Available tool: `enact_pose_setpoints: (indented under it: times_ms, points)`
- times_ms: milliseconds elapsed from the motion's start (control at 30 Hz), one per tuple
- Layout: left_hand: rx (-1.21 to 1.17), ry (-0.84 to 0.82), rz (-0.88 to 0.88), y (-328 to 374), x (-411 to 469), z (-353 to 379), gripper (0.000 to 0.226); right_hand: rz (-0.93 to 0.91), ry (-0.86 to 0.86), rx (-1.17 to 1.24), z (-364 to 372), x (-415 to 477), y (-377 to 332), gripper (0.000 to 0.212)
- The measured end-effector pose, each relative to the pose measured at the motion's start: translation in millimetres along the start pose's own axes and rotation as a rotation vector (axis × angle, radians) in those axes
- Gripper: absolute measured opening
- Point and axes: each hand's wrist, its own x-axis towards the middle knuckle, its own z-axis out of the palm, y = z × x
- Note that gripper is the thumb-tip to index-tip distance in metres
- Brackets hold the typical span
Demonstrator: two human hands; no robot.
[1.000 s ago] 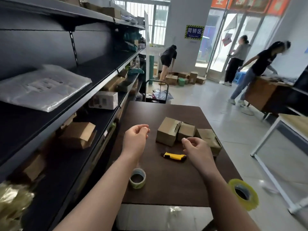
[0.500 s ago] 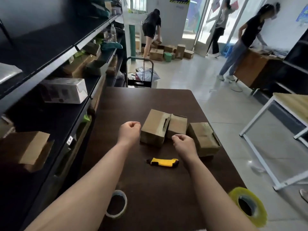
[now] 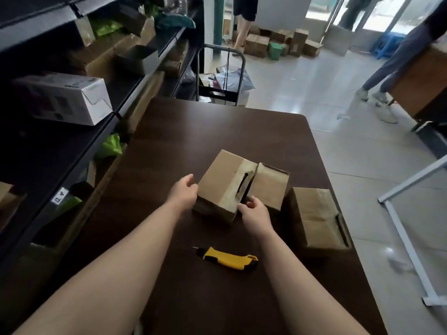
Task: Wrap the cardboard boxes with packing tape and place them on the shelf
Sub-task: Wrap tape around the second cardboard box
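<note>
Three brown cardboard boxes stand on the dark table (image 3: 217,131). The left box (image 3: 225,180) has a slot cut near its right edge. My left hand (image 3: 184,192) presses against its left side, and my right hand (image 3: 254,210) holds its near right corner. A smaller middle box (image 3: 271,187) touches it on the right. The right box (image 3: 314,216) stands apart, closer to the table's right edge. No tape roll is in view.
A yellow utility knife (image 3: 228,258) lies on the table between my forearms. Black shelves (image 3: 72,131) along the left hold a white box (image 3: 65,97) and several parcels. A cart (image 3: 221,76) stands beyond the table. People stand at the back and right. A white frame (image 3: 406,243) is at right.
Both hands have reached forward from closed fists and taken hold of the left box. The view has tilted down and the two tape rolls have left the frame.
</note>
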Motion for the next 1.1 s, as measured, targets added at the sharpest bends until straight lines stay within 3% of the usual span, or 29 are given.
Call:
enact_pose_setpoints:
  times_ms: [300, 567, 867, 1100]
  points:
    - [0.011, -0.086, -0.043, -15.8, 31.5, 23.7, 0.050, -0.005, -0.074, 0.075, 17.0, 29.4, 16.0, 0.062]
    - [0.057, 0.032, -0.013, -12.5, 9.3, 1.8, 0.041, -0.028, -0.129, 0.151, 17.3, 18.0, 9.4, 0.061]
    - [0.150, 0.035, -0.035, -19.7, -68.2, -35.5, 0.046, -0.062, -0.237, 0.165, 6.0, -58.7, 6.7, 0.058]
    - [0.313, -0.061, -0.080, -43.0, -138.2, -44.0, 0.045, -0.047, -0.252, 0.141, -4.9, -139.1, 42.3, 0.055]
